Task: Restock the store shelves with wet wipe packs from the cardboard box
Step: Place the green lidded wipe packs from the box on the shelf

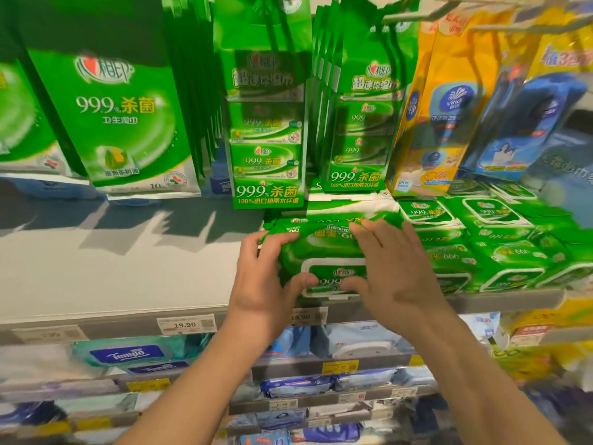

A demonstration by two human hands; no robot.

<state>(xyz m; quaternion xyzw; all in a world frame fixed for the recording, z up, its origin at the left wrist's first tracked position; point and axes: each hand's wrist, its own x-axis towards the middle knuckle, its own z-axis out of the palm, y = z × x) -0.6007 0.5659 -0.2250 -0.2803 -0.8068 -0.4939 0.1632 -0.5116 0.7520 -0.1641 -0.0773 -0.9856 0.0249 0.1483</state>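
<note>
A green wet wipe pack [324,252] with a white flip lid lies on the white shelf [112,277], on top of another pack near the front edge. My left hand [266,277] grips its left end, fingers over the top and thumb at the front. My right hand [391,268] grips its right part, fingers spread on top and thumb against the front lid. Several more green packs [494,252] are stacked to the right on the same shelf. The cardboard box is out of view.
Tall green wipe bags [122,117] hang at the left, green multipacks [266,149] just behind my hands, yellow and blue bags [449,107] at the right. Price tags [186,324] line the shelf edge. Lower shelves hold blue tissue packs [134,354].
</note>
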